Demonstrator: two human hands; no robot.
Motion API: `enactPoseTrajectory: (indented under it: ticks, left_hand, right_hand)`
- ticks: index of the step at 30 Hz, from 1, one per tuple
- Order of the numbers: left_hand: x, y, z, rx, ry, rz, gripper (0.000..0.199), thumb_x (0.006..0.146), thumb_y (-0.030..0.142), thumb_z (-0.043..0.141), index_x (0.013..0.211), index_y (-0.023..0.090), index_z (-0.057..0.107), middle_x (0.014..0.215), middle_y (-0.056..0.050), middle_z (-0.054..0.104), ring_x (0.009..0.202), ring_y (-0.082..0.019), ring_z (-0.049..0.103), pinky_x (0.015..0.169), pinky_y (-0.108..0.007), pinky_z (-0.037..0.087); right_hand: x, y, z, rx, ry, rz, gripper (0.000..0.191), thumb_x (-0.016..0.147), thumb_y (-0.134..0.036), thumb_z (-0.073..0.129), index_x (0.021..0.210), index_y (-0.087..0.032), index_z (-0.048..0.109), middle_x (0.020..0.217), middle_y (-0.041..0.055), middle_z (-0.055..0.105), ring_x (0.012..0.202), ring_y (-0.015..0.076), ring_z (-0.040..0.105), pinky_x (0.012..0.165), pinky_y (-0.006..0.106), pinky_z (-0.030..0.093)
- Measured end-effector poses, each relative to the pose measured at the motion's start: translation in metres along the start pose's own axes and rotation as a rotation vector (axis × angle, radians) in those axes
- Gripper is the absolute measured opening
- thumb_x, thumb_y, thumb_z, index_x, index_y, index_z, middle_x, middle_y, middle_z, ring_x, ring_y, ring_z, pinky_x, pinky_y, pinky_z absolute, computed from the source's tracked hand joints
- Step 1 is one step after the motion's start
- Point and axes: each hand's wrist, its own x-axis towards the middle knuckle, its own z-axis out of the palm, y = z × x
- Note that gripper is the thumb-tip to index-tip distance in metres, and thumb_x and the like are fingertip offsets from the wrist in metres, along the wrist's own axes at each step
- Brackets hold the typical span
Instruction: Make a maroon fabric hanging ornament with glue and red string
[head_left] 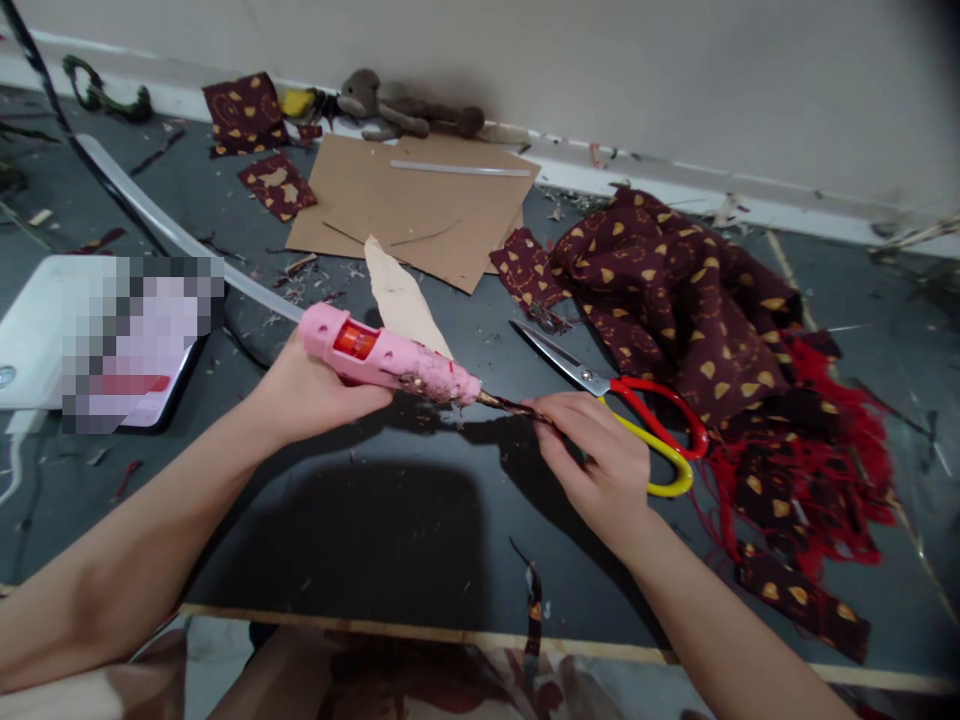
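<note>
My left hand [319, 395] is wrapped round a pink hot glue gun [367, 350] with a clear glue stick [187, 245] running out of its back end. The gun's nozzle points right and meets a thin dark strip [514, 404], probably of fabric. Between the fingertips of my right hand [596, 455] the strip's other end is pinched. Just beyond that hand lie scissors [600, 380] with red and yellow handles, their blades pointing up and left. A pale, leaf-shaped piece [405, 300] rests behind the glue gun.
Maroon patterned cloth [675, 290] with red threads [847, 450] is heaped on the right. Brown cardboard [405, 215] carries another glue stick [459, 168]. A grey monkey figure [405, 105] lies by the wall. On the left are a phone [157, 350], a white device [37, 320] and a black cable [97, 170].
</note>
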Motion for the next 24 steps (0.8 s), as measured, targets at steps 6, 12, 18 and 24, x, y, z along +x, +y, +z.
enactPoseTrajectory:
  ticks: [6,12,18,24]
  left_hand:
    - [-0.0021,-0.0036,0.0011,-0.119,0.009,-0.087,0.010,0.062,0.023,0.066,0.061,0.013,0.065,0.055,0.000,0.066,0.052,-0.012,0.059,0.049,-0.019,0.049]
    - [-0.0001,-0.0046,-0.0007,-0.216,-0.087,-0.058,0.012,0.066,0.018,0.069,0.074,0.010,0.070,0.072,-0.005,0.074,0.066,-0.014,0.067,0.062,-0.020,0.054]
    - [0.0018,-0.0084,-0.0029,-0.214,-0.199,-0.058,0.009,0.069,0.017,0.065,0.073,0.010,0.070,0.070,-0.005,0.073,0.067,-0.014,0.066,0.065,-0.021,0.054]
    - [-0.0015,-0.0078,-0.0021,-0.211,-0.110,-0.085,0.010,0.066,0.021,0.068,0.064,0.011,0.066,0.063,-0.005,0.071,0.058,-0.014,0.064,0.054,-0.021,0.053]
  right_hand:
    - [0.0000,0.0003,-0.0001,0.007,0.017,0.027,0.021,0.082,-0.007,0.053,0.094,-0.020,0.065,0.085,0.0058,0.070,0.077,0.0181,0.065,0.069,0.032,0.053]
    - [0.0002,0.0021,0.0000,0.015,0.024,0.035,0.020,0.081,-0.006,0.054,0.091,-0.019,0.064,0.084,0.0058,0.069,0.077,0.0177,0.064,0.070,0.032,0.052]
    - [0.0011,0.0016,-0.0008,0.010,0.031,0.012,0.020,0.081,-0.006,0.053,0.091,-0.019,0.064,0.084,0.0058,0.069,0.076,0.0178,0.064,0.069,0.032,0.052]
    - [-0.0002,0.0019,-0.0020,-0.038,0.019,-0.017,0.025,0.081,-0.006,0.053,0.098,-0.020,0.065,0.087,0.0058,0.069,0.080,0.0181,0.064,0.070,0.032,0.053]
